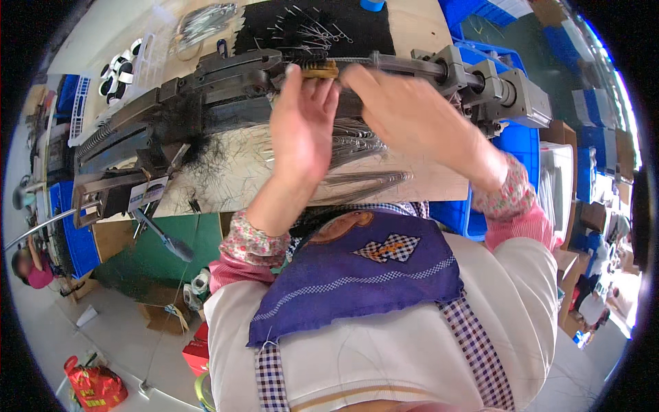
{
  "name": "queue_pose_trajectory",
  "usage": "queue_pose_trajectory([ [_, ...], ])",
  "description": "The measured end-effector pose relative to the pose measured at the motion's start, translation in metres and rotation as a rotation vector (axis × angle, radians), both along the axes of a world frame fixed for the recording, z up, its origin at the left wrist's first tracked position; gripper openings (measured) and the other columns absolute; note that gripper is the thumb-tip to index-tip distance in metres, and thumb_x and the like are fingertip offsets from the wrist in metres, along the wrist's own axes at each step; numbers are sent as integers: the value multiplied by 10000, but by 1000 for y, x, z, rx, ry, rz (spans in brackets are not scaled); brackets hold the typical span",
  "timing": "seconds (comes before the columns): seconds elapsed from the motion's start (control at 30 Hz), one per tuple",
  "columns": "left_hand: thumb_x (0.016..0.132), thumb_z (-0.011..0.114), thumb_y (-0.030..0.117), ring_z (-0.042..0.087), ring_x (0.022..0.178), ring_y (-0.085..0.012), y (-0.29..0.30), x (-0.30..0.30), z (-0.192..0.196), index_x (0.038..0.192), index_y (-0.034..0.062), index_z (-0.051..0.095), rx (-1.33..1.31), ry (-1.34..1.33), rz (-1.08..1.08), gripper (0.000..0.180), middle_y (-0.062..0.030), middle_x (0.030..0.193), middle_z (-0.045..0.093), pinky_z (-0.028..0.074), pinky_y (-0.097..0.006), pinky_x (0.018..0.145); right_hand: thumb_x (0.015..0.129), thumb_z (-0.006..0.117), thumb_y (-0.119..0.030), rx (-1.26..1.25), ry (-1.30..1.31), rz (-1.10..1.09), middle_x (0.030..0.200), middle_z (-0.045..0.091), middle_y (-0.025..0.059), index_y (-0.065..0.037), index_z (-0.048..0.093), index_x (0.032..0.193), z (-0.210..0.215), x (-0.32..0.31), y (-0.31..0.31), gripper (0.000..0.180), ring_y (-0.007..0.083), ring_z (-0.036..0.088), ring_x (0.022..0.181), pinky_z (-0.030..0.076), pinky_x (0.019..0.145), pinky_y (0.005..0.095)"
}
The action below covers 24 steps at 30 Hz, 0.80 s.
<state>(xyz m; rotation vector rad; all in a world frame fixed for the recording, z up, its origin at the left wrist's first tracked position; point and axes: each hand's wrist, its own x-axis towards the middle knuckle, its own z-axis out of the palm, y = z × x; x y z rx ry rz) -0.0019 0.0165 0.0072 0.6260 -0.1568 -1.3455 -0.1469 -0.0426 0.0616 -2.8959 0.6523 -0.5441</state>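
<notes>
My left hand is raised over the bench, its fingers pinching a small tan bristle piece against a long dark metal machine. My right hand reaches in from the right, fingertips touching the same piece and the machine's grey rod. Below the hands lie bundles of thin metal wires on the wooden bench. Loose black fibres cling to the machine's left part.
A black mat with scattered wires lies at the back of the bench. Blue bins stand to the right, a white parts tray at the left. Another person sits far left. A red bag lies on the floor.
</notes>
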Motion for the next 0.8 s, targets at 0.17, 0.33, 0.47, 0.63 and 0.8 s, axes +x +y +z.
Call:
queue_pose_trajectory([
  [0.17,920,582,347,491,1158,-225,3,-23,-16,1129,74,541,117,-111,-15,347,-73,1201,545,340,-355,1034,796,555,-109,312,301,-102,869,627,161,-38,538,995,-66,-38,21,212,378,622,821,500,695,476],
  [0.33,928,554,228,360,1342,-285,76,2,10,1376,18,403,-198,-195,-278,517,-147,1397,448,282,-396,1101,794,559,-84,153,223,-18,772,631,130,-9,558,852,-94,-9,13,95,318,661,699,546,569,395],
  [0.47,867,597,229,236,1381,-419,149,80,-22,1429,24,336,305,-2274,396,652,-224,1489,259,249,-543,1095,746,566,-37,43,112,33,726,613,122,-25,550,803,-110,-2,12,61,282,661,632,545,535,355],
  [0.63,814,641,250,538,1167,-371,289,224,-56,1475,54,199,1576,-2216,503,819,-260,1355,456,394,-555,972,713,591,-36,-17,167,-2,743,583,93,-30,530,817,-107,-6,10,121,259,657,621,548,534,334],
  [0.8,851,637,215,635,944,-402,290,220,-56,1461,37,232,1436,-1899,537,754,-266,1139,604,516,-455,773,746,629,-78,104,99,-2,792,586,100,-47,514,856,-101,-17,10,162,270,656,671,543,550,347],
])
